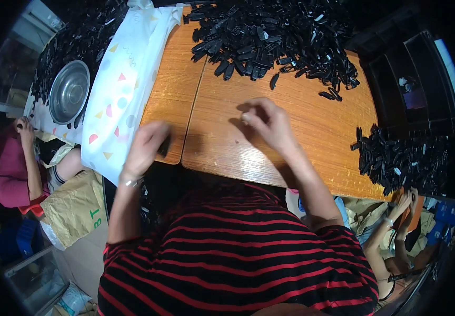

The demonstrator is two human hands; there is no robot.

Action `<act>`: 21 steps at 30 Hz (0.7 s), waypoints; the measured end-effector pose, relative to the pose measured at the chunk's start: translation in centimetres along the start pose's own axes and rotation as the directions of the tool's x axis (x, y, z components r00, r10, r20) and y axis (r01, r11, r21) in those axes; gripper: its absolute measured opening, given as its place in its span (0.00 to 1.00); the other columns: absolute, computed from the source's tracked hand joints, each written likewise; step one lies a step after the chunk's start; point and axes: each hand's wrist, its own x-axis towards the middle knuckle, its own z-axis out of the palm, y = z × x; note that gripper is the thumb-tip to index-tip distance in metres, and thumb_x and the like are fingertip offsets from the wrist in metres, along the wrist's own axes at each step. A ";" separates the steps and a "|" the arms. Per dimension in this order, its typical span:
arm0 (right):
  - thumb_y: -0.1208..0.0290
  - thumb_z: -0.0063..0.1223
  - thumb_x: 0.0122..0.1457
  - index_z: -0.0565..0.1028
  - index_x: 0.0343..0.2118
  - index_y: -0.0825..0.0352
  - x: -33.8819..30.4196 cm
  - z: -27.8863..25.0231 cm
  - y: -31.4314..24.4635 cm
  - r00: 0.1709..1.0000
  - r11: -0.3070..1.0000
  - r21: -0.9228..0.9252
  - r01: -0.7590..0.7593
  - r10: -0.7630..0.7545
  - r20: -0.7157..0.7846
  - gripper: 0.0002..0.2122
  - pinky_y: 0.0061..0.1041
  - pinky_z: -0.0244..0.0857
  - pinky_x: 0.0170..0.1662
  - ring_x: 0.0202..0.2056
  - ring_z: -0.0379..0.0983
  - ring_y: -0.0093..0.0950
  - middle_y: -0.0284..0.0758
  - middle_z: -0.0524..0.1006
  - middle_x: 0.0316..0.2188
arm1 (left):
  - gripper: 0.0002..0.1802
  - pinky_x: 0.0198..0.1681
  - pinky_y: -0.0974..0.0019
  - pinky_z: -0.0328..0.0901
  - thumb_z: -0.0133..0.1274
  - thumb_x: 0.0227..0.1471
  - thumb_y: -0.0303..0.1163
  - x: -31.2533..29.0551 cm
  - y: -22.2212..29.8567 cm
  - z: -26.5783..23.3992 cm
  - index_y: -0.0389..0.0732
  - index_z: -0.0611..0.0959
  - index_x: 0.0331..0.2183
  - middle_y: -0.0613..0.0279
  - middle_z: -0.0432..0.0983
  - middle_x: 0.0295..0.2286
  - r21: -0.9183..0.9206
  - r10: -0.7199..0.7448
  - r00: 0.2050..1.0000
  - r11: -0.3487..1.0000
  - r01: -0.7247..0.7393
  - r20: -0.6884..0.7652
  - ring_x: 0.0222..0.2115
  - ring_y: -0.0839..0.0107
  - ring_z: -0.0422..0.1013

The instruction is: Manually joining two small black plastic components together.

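My left hand (149, 141) is above the near edge of the orange-brown wooden table (222, 113), blurred by motion. Its fingers are curled, and a small black piece (165, 147) shows under them. Farther right, my right hand (269, 122) hovers over the tabletop with bent fingers, thumb and forefinger close together. What lies between those fingertips, if anything, is too small to make out. Beyond both hands spreads a large heap of small black plastic pieces (259, 39), with one loose piece (274, 81) lying nearest my right hand.
White patterned sheeting (117, 100) covers a long shape on the left. Past it are a metal bowl (69, 92) and more black pieces. A second black heap (401, 158) and a dark bin (412, 79) are on the right. Other people's hands (25, 131) work at both sides.
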 end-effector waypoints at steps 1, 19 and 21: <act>0.69 0.58 0.56 0.74 0.40 0.70 -0.1 -0.8 0.3 0.990 0.989 0.062 -0.138 0.136 0.038 0.12 0.21 0.65 0.32 0.28 0.70 0.19 0.30 0.74 0.25 | 0.17 0.24 0.70 0.61 0.47 0.59 0.38 -2.2 -1.2 -2.0 0.35 0.78 0.25 0.66 0.68 0.17 0.219 -0.015 0.999 0.976 0.009 0.028 0.18 0.77 0.65; 0.60 0.62 0.48 0.74 0.45 0.64 2.1 26.6 -19.2 0.224 0.154 0.777 0.610 -0.974 0.017 0.22 0.31 0.66 0.50 0.46 0.73 0.30 0.40 0.77 0.41 | 0.13 0.28 0.58 0.70 0.53 0.46 0.41 8.4 29.0 21.7 0.42 0.84 0.24 0.56 0.76 0.18 0.290 0.741 0.399 0.281 -0.915 0.541 0.21 0.59 0.73; 0.60 0.61 0.49 0.74 0.45 0.64 1.7 26.9 -18.7 0.178 0.185 0.790 0.584 -0.979 0.098 0.21 0.31 0.66 0.49 0.45 0.73 0.30 0.40 0.77 0.40 | 0.13 0.26 0.59 0.68 0.56 0.41 0.40 3.1 26.7 32.0 0.41 0.83 0.19 0.56 0.75 0.16 -0.162 0.818 0.177 0.311 -0.937 0.547 0.20 0.60 0.73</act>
